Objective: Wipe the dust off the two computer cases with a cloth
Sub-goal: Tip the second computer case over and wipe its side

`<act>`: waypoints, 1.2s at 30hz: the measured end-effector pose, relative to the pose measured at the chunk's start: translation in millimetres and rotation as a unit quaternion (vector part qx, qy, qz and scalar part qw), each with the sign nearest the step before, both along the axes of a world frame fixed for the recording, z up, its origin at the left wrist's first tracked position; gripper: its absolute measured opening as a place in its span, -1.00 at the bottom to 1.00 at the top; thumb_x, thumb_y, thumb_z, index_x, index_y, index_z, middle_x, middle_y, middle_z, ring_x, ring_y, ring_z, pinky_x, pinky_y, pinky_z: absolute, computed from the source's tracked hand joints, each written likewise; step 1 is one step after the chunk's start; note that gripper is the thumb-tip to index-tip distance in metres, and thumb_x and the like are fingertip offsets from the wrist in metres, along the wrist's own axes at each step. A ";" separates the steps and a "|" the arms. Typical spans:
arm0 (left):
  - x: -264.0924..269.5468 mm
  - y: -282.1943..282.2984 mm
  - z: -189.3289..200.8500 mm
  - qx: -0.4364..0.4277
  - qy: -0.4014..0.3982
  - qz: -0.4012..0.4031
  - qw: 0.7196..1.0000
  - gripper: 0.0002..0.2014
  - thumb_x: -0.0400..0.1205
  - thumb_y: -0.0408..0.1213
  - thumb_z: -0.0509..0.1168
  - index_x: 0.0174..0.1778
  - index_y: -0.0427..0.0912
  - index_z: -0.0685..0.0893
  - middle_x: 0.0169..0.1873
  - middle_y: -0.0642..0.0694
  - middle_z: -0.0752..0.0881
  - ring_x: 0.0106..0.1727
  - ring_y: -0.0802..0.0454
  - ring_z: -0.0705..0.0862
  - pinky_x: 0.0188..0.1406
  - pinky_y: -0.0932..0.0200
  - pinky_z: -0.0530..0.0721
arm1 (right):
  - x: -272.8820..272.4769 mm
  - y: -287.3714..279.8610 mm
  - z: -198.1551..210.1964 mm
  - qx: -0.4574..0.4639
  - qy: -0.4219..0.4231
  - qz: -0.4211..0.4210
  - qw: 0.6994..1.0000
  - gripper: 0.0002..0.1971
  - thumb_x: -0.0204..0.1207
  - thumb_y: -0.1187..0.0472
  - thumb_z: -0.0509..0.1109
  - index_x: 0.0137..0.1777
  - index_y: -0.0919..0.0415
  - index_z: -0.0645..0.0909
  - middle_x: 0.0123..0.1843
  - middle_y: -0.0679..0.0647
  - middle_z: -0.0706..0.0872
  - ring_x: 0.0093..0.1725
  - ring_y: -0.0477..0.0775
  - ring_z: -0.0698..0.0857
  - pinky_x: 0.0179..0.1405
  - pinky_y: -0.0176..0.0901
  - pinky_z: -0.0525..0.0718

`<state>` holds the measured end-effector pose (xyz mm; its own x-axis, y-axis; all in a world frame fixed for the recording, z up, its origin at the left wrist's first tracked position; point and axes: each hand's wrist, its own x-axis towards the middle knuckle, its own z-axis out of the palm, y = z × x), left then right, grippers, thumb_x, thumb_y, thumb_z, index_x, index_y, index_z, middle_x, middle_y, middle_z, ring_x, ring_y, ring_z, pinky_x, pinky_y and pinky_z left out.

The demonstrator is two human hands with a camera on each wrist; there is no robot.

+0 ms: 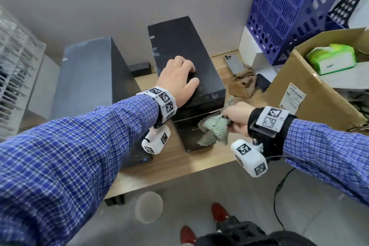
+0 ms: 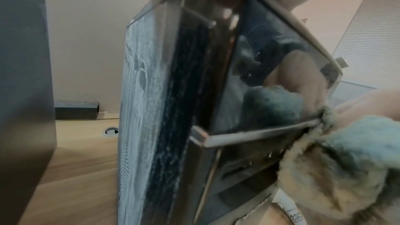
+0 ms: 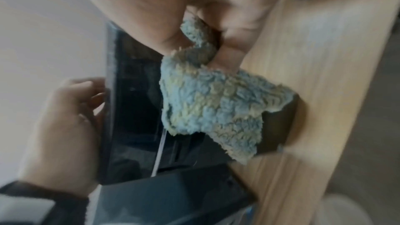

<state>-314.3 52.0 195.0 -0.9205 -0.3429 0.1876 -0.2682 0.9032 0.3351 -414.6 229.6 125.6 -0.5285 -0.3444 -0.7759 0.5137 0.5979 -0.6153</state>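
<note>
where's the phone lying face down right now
In the head view, the phone lies on the desk right of the black computer case, just behind the brown rag.

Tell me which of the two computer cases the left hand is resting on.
The glossy black computer case on the right, nearer the cardboard box. The left hand lies on its top; the dusty grey-topped case beside it goes untouched.
</note>
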 end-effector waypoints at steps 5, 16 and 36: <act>1.8 -3.4 11.6 0.018 -0.020 -0.016 1.000 -0.73 0.68 -0.22 0.15 0.23 -0.10 0.66 0.22 -0.03 0.56 0.27 -0.02 0.48 0.29 0.03 0.49 | 21.8 35.7 52.5 -0.061 0.418 0.114 0.899 -0.59 0.51 0.16 0.34 0.31 -0.08 0.33 -0.10 -0.03 0.69 -0.20 0.03 0.68 -0.18 -0.08 0.64; 18.4 -46.0 39.7 -0.013 -0.164 0.004 0.986 -0.53 0.65 -0.37 0.14 0.49 -0.05 0.61 0.49 0.02 0.50 0.49 -0.08 0.47 0.51 0.05 0.42 | 68.2 0.9 82.3 0.054 0.572 0.406 0.710 -0.39 0.60 0.09 0.14 0.66 -0.05 0.14 0.00 0.34 0.72 -0.03 0.37 0.68 0.00 0.00 0.64; 18.3 -52.9 52.5 0.017 -0.212 -0.009 0.977 -0.39 0.54 -0.51 0.16 0.52 -0.03 0.57 0.52 0.06 0.45 0.52 -0.03 0.46 0.52 0.08 0.42 | 34.4 14.5 90.3 0.019 0.615 0.412 0.673 -0.42 0.61 0.08 0.11 0.64 -0.24 0.16 -0.18 0.01 0.64 -0.16 0.16 0.67 -0.09 -0.02 0.67</act>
